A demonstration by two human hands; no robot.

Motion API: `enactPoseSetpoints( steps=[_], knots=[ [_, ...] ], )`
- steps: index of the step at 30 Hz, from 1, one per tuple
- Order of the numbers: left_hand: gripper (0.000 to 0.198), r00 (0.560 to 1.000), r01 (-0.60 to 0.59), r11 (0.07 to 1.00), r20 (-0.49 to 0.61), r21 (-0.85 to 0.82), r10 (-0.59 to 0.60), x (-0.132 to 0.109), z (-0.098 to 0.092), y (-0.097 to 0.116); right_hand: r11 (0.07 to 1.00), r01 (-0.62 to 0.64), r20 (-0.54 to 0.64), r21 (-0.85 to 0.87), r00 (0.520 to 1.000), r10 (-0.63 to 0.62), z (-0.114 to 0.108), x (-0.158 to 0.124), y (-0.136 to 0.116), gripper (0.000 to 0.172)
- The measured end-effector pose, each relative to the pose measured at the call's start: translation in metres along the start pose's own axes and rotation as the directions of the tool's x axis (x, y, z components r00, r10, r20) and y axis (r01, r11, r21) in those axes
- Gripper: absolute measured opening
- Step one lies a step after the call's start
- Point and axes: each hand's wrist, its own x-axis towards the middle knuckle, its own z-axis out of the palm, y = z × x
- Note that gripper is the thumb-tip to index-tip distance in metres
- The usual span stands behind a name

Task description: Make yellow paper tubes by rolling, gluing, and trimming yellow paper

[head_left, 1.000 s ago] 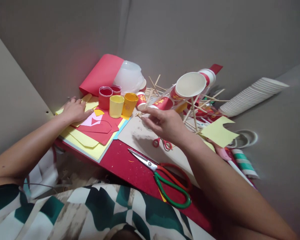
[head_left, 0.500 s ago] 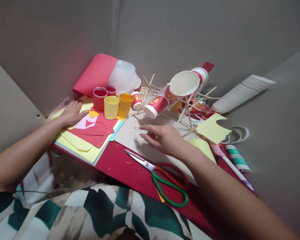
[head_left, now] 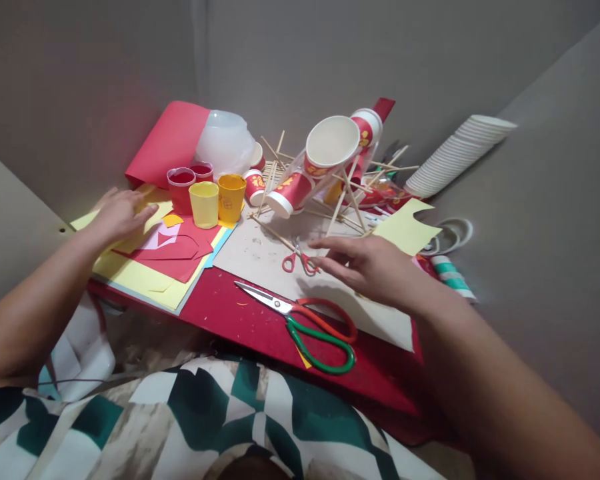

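Note:
My left hand (head_left: pixel 117 213) lies flat and open on a stack of yellow and red paper sheets (head_left: pixel 150 263) at the left of the small red table (head_left: pixel 230 313). My right hand (head_left: pixel 370 267) hovers open, fingers spread, over a grey card sheet (head_left: pixel 260 257), just right of the small red-handled scissors (head_left: pixel 297 261) and holding nothing. Large scissors with red and green handles (head_left: pixel 313 323) lie in front of that hand, blades pointing left.
Red, yellow and orange cups (head_left: pixel 205 200) stand behind the paper. A structure of red paper cups and wooden sticks (head_left: pixel 330 167) sits at the back. A yellow paper piece (head_left: pixel 405 230), tape rolls (head_left: pixel 450 237), a stack of white cups (head_left: pixel 460 153) and a clear plastic container (head_left: pixel 225 143) surround it.
My right hand dropped from near the stick structure and drew back to the right, uncovering the small scissors. The left hand stayed on the paper. The view shifted.

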Motion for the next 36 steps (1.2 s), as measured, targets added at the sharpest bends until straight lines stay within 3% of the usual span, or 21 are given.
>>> enactPoseSetpoints(
  steps=[5,7,9,11,13,14,16,18,20,23,26,28,33,36],
  knots=[
    [0.058,0.990,0.065,0.992,-0.122,-0.105,-0.078,-0.016,-0.023,0.025,0.981,-0.187,-0.110,0.040,0.975,0.191,-0.016,-0.017,0.026,0.043],
    [0.048,0.938,0.051,0.979,-0.327,-0.196,-0.114,-0.023,-0.028,0.039,0.948,-0.312,-0.133,0.068,0.938,0.319,-0.022,-0.023,0.036,0.044],
    [0.041,0.848,-0.115,0.947,-0.526,-0.300,-0.064,-0.030,-0.029,0.058,0.894,-0.441,-0.144,0.074,0.883,0.447,-0.024,-0.030,0.047,0.042],
    [0.028,0.760,-0.379,0.874,-0.640,-0.304,0.108,-0.038,-0.029,0.083,0.854,-0.519,-0.178,0.050,0.836,0.519,-0.024,-0.036,0.058,0.039],
    [0.014,0.640,-0.661,0.709,-0.679,-0.247,0.360,-0.046,-0.028,0.113,0.815,-0.579,-0.244,0.018,0.788,0.565,-0.021,-0.041,0.069,0.034],
    [0.015,0.565,-0.770,0.611,-0.639,-0.183,0.521,-0.050,-0.027,0.129,0.802,-0.597,-0.263,0.011,0.772,0.578,-0.019,-0.043,0.075,0.031],
    [0.016,0.344,-0.912,0.409,-0.570,-0.016,0.746,-0.054,-0.024,0.161,0.799,-0.602,-0.252,0.014,0.771,0.585,-0.015,-0.044,0.086,0.026],
    [0.022,0.178,-0.953,0.278,-0.519,0.122,0.836,-0.054,-0.022,0.192,0.806,-0.591,-0.249,0.008,0.780,0.574,-0.010,-0.042,0.096,0.024],
    [0.028,0.019,-0.963,0.156,-0.521,0.220,0.853,-0.050,-0.021,0.217,0.827,-0.562,-0.238,0.017,0.801,0.549,-0.006,-0.038,0.104,0.026],
    [0.030,-0.074,-0.954,0.086,-0.501,0.289,0.862,-0.037,-0.021,0.245,0.853,-0.519,-0.210,0.055,0.829,0.518,0.001,-0.035,0.112,0.031],
    [0.031,-0.082,-0.962,0.051,-0.460,0.269,0.884,-0.021,-0.017,0.262,0.869,-0.484,-0.195,0.107,0.846,0.496,0.007,-0.036,0.117,0.032],
    [0.032,-0.015,-0.979,0.083,-0.467,0.188,0.884,-0.011,-0.009,0.267,0.873,-0.466,-0.188,0.144,0.853,0.487,0.010,-0.038,0.118,0.033],
    [0.029,0.267,-0.953,0.154,-0.487,-0.260,0.831,0.006,0.015,0.265,0.848,-0.485,-0.147,0.213,0.842,0.519,0.011,-0.042,0.124,0.029],
    [0.022,0.474,-0.792,0.173,-0.412,-0.585,0.778,0.008,0.024,0.260,0.822,-0.486,-0.096,0.297,0.841,0.532,0.008,-0.044,0.126,0.029]
  ],
)
